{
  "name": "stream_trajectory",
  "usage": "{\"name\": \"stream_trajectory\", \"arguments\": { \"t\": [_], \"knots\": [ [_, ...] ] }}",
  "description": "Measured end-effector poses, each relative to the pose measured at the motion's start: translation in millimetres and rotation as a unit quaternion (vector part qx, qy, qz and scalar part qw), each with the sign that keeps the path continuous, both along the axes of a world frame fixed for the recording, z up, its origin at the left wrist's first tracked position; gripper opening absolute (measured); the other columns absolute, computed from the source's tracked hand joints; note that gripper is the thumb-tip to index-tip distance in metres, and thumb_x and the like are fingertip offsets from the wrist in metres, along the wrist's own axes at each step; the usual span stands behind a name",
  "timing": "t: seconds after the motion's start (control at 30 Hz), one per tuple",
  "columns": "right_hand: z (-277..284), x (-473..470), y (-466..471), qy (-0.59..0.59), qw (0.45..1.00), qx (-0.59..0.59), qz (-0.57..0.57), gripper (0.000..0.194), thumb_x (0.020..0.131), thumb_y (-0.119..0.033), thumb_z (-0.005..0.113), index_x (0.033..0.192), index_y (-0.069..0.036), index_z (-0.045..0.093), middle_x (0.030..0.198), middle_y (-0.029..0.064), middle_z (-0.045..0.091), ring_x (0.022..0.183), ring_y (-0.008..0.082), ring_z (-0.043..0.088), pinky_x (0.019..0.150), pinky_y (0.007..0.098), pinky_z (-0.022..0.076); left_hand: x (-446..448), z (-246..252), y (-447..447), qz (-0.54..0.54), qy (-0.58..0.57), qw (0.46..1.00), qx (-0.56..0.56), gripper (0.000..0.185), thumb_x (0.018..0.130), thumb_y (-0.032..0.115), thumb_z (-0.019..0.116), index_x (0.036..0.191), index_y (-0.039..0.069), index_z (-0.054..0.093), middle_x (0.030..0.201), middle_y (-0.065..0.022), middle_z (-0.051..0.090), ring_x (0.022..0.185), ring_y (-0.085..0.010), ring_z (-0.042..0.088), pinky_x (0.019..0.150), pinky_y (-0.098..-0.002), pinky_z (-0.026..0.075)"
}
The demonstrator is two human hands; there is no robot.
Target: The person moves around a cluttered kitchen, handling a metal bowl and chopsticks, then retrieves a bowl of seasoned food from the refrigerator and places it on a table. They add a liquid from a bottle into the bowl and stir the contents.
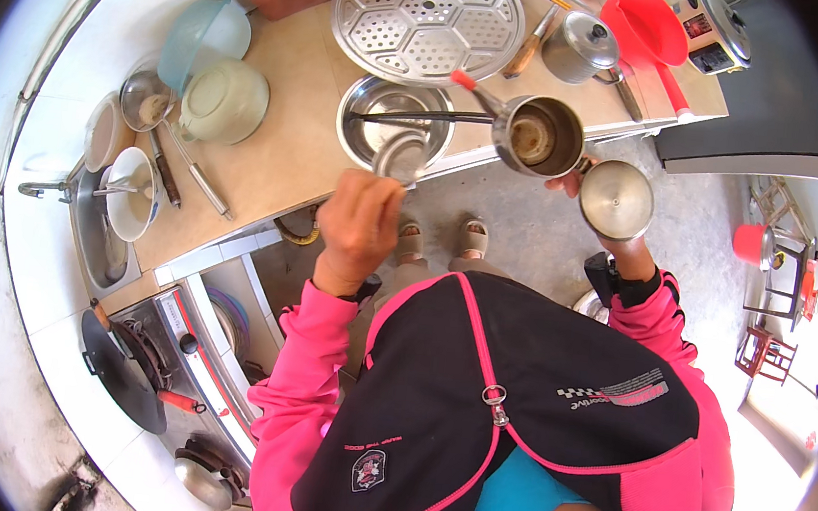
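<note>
My left hand [359, 225] is closed on a small, round, blurred metal piece [400, 157], which I cannot name for certain, over the near rim of a stainless steel bowl [344, 125]. Dark chopsticks [422, 116] lie across that bowl. To the right, my right hand [567, 184] grips an uncovered metal pot [575, 142], with brownish residue or liquid in its bottom. A metal lid [615, 201] hangs at the pot's near side and hides most of this hand. The pot's red-tipped projection [475, 88] points towards a perforated steamer plate [428, 17].
Along the counter [296, 119] stand a lidded metal mug [582, 49], a red plastic dipper [645, 27], a rice cooker [715, 30] and a pale green bowl [226, 101]. A sink [106, 259] and a stove with a wok [120, 375] are at the left. A stool [765, 355] stands far right.
</note>
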State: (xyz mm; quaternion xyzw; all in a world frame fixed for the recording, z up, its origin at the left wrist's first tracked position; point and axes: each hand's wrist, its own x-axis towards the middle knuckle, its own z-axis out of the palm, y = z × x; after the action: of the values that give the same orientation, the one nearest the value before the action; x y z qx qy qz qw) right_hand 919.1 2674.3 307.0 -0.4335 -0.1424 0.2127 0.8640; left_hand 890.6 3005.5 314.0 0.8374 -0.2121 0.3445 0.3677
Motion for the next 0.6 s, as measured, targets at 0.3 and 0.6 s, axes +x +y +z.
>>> {"name": "stream_trajectory", "arguments": {
  "t": [0.3, 0.6],
  "knots": [
    [16.3, -7.2, -45.0, -0.121, 0.959, -0.205, -0.156, 0.024, 0.094, -0.029, 0.051, 0.095, -0.005, 0.057, 0.089, 0.0066, 0.054, 0.091, 0.0242, 0.056, 0.09, 0.0472, 0.0465, 42.7, -59.8, -87.7, -0.202, 0.072, 0.962, 0.168, 0.01, 0.073, 0.004, 0.06, 0.082, 0.003, 0.055, 0.077, -0.0076, 0.049, 0.076, -0.0241, 0.053, 0.06, -0.0315, 0.046],
    [-23.8, -5.4, -98.1, -0.081, 0.977, -0.132, -0.148, 0.046, 0.102, -0.039, 0.032, 0.118, -0.001, 0.052, 0.104, 0.0164, 0.062, 0.1, 0.0297, 0.06, 0.094, 0.0434, 0.0457, 85.7, -104.1, -156.7, -0.127, 0.061, 0.973, 0.184, 0.015, 0.072, 0.002, 0.063, 0.085, 0.004, 0.056, 0.077, -0.0069, 0.051, 0.075, -0.023, 0.055, 0.059, -0.0316, 0.048]
  ]
}}
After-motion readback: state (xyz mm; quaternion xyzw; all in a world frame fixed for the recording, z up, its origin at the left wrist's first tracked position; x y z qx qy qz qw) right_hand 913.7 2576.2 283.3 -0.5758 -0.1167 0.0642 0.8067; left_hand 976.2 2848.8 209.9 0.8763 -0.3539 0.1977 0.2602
